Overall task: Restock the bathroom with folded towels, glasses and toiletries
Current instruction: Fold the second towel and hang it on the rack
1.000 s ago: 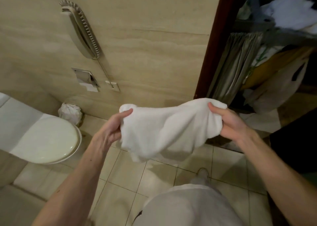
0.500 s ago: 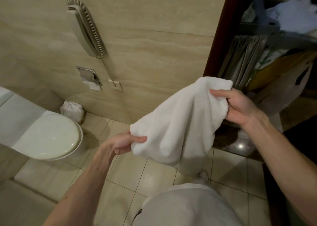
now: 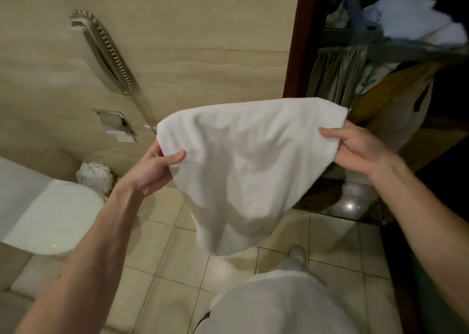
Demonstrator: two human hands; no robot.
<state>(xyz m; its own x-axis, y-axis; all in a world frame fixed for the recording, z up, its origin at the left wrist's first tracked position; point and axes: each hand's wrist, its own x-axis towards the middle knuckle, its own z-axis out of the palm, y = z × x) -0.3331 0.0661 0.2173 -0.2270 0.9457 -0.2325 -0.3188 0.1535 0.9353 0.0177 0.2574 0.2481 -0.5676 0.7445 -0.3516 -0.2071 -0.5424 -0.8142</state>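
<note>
In the air above the tiled floor (image 3: pixel 165 245), in front of the person's chest, a white towel (image 3: pixel 243 166) is stretched out between both hands. Its long axis runs across the view from left to right, with the right end held a little higher than the left. The upper edge is pulled fairly taut along that line, and the rest of the cloth hangs down from it, narrowing to a rounded, sagging fold that points at the floor below the middle. The broad face of the towel is turned toward the camera and shows soft creases.

The left grip (image 3: pixel 154 167) pinches the left end, thumb lying over the front of the cloth and the fingers tucked behind it. The right grip (image 3: pixel 355 148) holds the right end the same way, thumb on the front and fingers curled behind the edge. Both forearms reach in from the bottom corners.

Under the towel's lowest fold a light shoe (image 3: pixel 297 253) shows on the tiles. To the left stands a toilet (image 3: pixel 58 219) with its lid down, and just behind it a small bin (image 3: pixel 95 175) with a crumpled white liner. On the beige wall above are a recessed paper holder (image 3: pixel 115 122) and a wall phone (image 3: pixel 101 52) with a coiled cord. To the right, past a dark door frame (image 3: pixel 302 37), a cart (image 3: pixel 416 21) carries white linen
</note>
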